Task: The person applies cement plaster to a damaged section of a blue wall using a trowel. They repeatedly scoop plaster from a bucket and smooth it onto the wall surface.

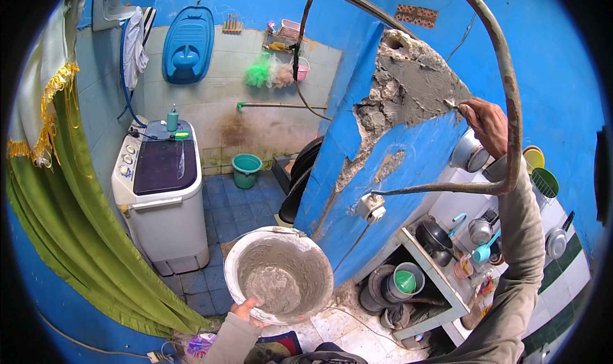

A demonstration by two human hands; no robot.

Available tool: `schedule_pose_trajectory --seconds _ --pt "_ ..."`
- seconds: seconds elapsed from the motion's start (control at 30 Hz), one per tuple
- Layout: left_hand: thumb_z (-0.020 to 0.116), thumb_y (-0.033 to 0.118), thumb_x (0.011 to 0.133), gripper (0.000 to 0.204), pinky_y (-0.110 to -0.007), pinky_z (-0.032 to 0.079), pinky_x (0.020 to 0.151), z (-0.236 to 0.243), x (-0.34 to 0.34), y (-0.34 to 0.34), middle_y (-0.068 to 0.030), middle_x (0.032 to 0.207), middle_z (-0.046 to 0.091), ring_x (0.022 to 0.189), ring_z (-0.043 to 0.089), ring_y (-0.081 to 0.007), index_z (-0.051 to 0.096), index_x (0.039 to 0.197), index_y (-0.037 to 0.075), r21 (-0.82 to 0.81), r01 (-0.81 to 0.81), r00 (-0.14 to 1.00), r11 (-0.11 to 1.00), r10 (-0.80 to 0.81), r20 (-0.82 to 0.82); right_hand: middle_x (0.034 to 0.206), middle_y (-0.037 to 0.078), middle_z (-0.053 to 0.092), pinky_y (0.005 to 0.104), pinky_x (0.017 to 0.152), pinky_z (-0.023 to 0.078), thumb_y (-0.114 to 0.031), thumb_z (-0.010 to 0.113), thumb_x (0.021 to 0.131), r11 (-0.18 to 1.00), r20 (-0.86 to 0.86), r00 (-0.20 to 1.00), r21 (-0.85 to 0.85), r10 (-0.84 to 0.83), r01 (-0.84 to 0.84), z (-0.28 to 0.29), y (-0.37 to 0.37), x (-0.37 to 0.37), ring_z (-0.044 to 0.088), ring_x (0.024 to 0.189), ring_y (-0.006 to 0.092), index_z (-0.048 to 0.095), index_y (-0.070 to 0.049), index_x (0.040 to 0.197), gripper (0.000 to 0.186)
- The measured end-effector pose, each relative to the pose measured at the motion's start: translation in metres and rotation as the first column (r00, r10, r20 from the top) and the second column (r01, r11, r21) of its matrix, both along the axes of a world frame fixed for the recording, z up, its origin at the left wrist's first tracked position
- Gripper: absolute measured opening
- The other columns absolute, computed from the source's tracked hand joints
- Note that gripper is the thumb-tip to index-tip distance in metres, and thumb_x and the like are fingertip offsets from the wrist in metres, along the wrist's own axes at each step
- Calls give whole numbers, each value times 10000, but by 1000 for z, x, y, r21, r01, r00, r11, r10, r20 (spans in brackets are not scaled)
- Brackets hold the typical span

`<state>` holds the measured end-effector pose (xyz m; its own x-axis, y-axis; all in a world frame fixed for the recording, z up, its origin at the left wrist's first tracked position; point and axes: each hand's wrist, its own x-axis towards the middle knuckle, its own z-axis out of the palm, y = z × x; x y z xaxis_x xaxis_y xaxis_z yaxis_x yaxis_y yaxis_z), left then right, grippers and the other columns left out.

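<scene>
My left hand [248, 313] grips the near rim of a white, mortar-caked bucket [237, 271]. Grey wet mortar [274, 289] lies in its bottom and coats the inner wall. At upper right, my right hand [486, 123] is closed on a small plastering tool [451, 104], its tip against the wall and most of it hidden by the fingers. The blue partition wall [408, 156] has a broken upper corner, with rough masonry on the left and smoother grey mortar [428, 86] beside my right hand.
A bent pipe [511, 109] arches past my right forearm. Below the patch, a white socket [371, 207] with a cable sits on the wall. A washing machine [165, 201] and green curtain [83, 236] stand left. Pots [434, 235] and a counter [440, 300] are at lower right.
</scene>
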<state>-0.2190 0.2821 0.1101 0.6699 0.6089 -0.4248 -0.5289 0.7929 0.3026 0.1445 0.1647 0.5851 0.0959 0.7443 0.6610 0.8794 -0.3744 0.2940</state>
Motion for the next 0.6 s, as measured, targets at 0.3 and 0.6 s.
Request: schedule_pose_trajectory --seconds 0.3,0.6 --pt "604 1 727 533 -683 483 814 8 -2 2 -290 1129 506 997 560 -501 381 1210 -48 20 11 998 1000 -10 -67 879 124 641 412 671 484 -207 545 899 986 151 988 153 38 -61 -4 -33 -4 612 780 337 672 -50 948 208" --pt "627 37 719 552 -644 520 769 11 -3 3 -270 1102 527 942 588 -488 401 1215 -53 84 9 993 996 1 -119 721 89 550 381 522 444 -147 591 867 1000 575 818 -8 -7 14 -1 -6 -42 588 603 271 640 -100 1016 164"
